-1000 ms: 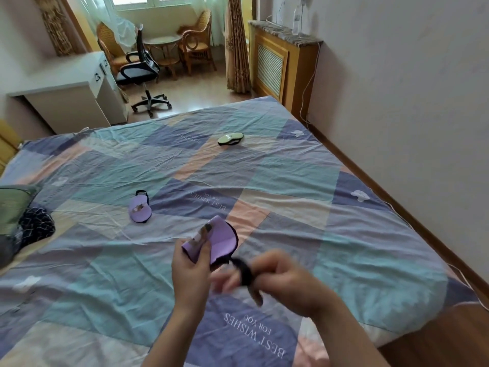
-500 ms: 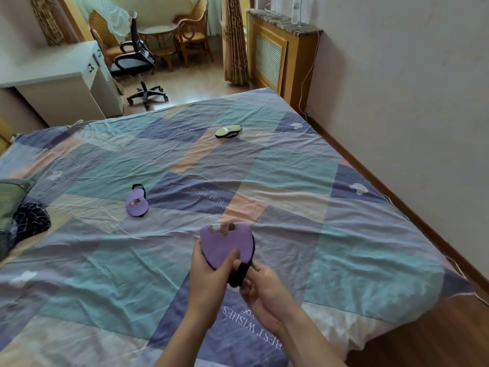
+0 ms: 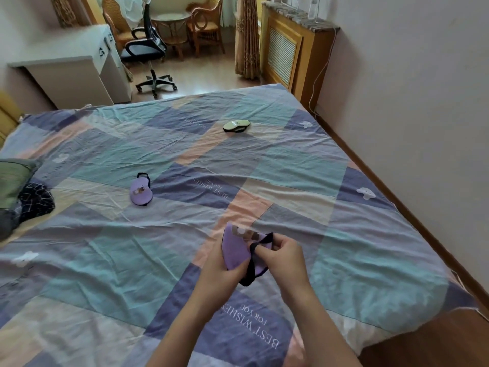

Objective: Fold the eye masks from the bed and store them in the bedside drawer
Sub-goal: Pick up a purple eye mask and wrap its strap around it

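Head view: over the patchwork bed (image 3: 344, 234), you hold a folded purple eye mask (image 3: 235, 250) in both hands, just above the quilt near the foot edge. Your left hand (image 3: 222, 274) has its grip clenched on the mask's lower half, thumb laid across the purple face; your right hand (image 3: 284, 258) pinches the black elastic strap (image 3: 252, 260) that crosses the fold. Two more masks lie on the bed, well apart from you: a second purple eye mask (image 3: 141, 192) to the left of centre, and a green eye mask (image 3: 236, 126) farther up. A dark bundle of cloth (image 3: 35, 201) and a green pillow (image 3: 13, 178) sit at the left edge. The bedside drawer is not in view.

The mask looks light, soft and limp, so it will likely spring open unless the fold is kept pressed; the strap looks stretchy and may slip. Best hold, by this view, is across the doubled body near the fold, with the strap trapped under the thumb. The fold seems close to done; two masks and the storing remain.
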